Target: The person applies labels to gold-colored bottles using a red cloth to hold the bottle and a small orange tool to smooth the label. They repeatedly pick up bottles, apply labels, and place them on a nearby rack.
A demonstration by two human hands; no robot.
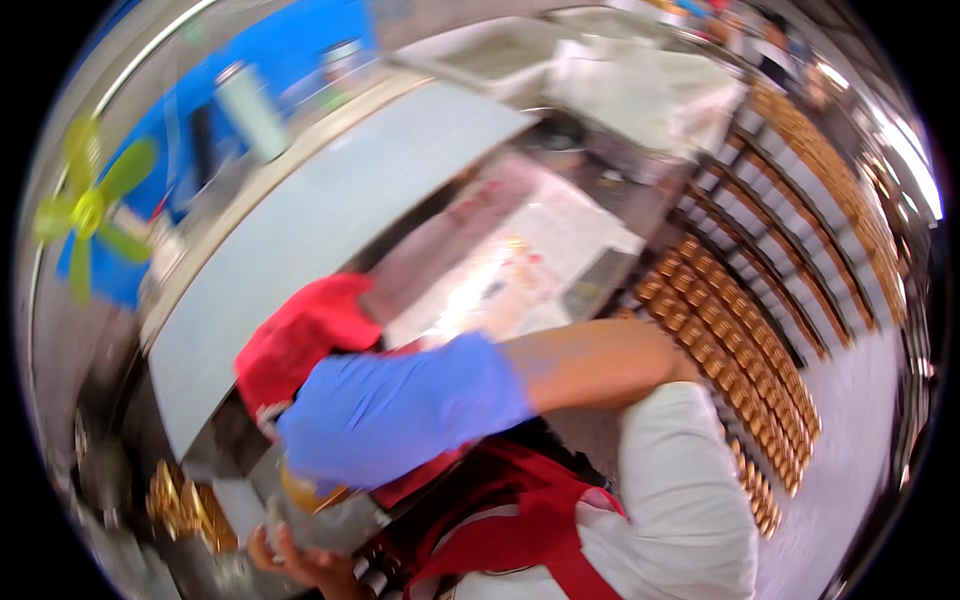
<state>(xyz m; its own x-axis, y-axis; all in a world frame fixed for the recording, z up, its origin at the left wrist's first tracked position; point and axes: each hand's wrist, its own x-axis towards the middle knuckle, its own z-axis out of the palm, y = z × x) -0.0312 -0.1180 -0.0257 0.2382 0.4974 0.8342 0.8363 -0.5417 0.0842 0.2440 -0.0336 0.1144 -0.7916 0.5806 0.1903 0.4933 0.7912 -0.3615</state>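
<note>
My right arm, in a white sleeve, crosses the view with its elbow raised. A blue glove covers my right hand (345, 440) and lower forearm; its fingers are hidden and blurred. A rounded gold-coloured thing (312, 492) shows just under the glove, and I cannot tell whether it is held. Behind the glove is a red cap (305, 335), partly covered; whether someone wears it is unclear. At the lower left edge, my left hand (310, 568) is bare, fingers apart and slightly bent. My red apron (510, 535) fills the bottom.
A long pale-topped table (330, 190) runs diagonally behind. A green fan (88, 212) and a pale green bottle (252, 112) stand left. Rows of golden pieces (735, 350) and tray racks (790, 215) line the right. Shiny gold pieces (190, 508) lie lower left.
</note>
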